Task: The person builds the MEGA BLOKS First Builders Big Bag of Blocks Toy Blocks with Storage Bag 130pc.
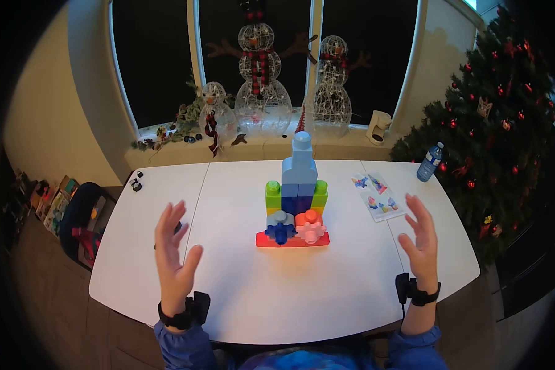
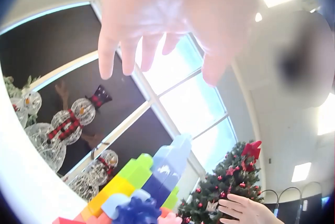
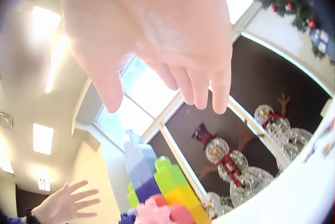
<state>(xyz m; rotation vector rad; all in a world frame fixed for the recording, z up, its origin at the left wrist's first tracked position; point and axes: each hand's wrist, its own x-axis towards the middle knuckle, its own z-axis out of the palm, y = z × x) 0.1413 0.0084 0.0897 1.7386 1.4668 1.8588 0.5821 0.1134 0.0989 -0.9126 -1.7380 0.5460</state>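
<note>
A tower of toy building blocks stands upright at the middle of the white table. Light blue blocks form its top, with green blocks at both sides and a red base plate below. On its front sit a dark blue gear and a pink gear. Raised to the left of the tower, my left hand has its fingers spread and holds nothing. My right hand is lifted on the other side, also empty, palm turned inward. Both hands are well apart from the blocks.
On the white table lie a picture sheet at right and small dark items at far left. A water bottle stands near the right back edge. Behind are wire snowmen, a Christmas tree and a chair.
</note>
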